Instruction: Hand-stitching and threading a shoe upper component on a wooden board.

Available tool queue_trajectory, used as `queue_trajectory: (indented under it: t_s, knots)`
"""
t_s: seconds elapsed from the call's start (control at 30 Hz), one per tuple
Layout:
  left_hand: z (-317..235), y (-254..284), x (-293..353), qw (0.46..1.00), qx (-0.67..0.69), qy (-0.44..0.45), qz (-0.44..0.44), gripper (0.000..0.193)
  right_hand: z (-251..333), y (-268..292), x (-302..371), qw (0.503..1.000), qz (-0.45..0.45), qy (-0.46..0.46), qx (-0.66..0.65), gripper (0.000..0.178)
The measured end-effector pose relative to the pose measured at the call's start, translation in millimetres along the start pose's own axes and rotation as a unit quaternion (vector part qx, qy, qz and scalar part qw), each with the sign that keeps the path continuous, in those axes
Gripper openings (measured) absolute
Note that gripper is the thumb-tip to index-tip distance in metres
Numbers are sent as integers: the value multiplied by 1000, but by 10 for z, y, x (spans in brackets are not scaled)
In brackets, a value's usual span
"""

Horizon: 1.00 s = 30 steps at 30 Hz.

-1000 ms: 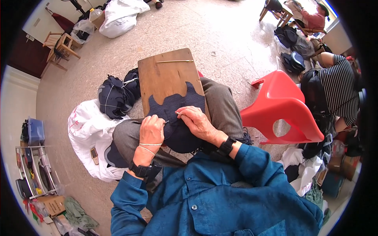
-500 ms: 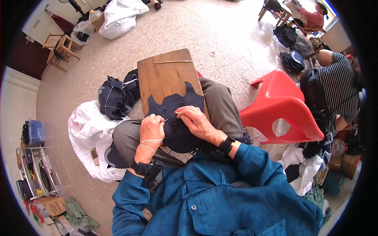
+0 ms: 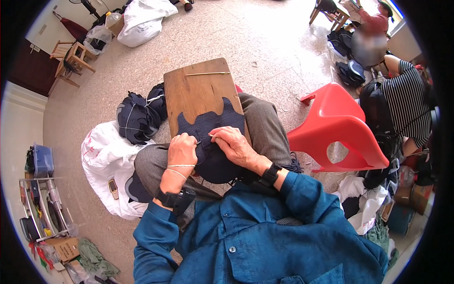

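A dark navy, textured fabric piece (image 3: 207, 124) with a wavy, pointed outline lies on a wooden board (image 3: 201, 90) between my knees, its near end draping toward my lap. My left hand (image 3: 182, 154) is closed in a pinch over the fabric's left part, with a small thin tip showing at the fingertips. Just to its right, my right hand (image 3: 234, 144) is also pinched, thumb against forefinger, with a small pale bit there. What either hand pinches is too small to name. Near the board's far edge lies a thin, pale rod (image 3: 207, 74).
A red plastic stool (image 3: 350, 120) stands to my right, near a person in a striped shirt (image 3: 405, 102). On the left are tied dark fabric bundles (image 3: 137, 116) and a white plastic bag (image 3: 101, 151) with a phone (image 3: 113, 188) on it. A wooden chair (image 3: 75, 57) stands far left.
My left hand has shifted very slightly, its fingertips still close to the right hand's. The fabric and my right hand stay almost in place.
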<state>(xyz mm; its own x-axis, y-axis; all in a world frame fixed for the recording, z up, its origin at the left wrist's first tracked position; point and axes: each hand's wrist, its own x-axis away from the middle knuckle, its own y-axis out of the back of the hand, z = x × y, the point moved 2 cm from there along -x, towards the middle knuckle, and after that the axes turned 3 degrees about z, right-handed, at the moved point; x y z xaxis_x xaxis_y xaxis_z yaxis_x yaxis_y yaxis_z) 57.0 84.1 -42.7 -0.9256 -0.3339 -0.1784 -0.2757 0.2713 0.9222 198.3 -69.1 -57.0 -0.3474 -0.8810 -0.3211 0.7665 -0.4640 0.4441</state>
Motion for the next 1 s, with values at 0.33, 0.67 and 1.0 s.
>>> queue_trajectory:
  t_s: [0.33,0.67,1.0]
  knots:
    - [-36,50,21,992,-23,-101,-69,4,-43,-21,2,1000,-7,1,-3,11]
    - [22,-50,-65,992,111,-17,-58,6,24,-31,-23,996,54,6,76,13]
    - [113,-14,125,994,90,50,-44,9,2,-56,5,998,26,-2,51,11]
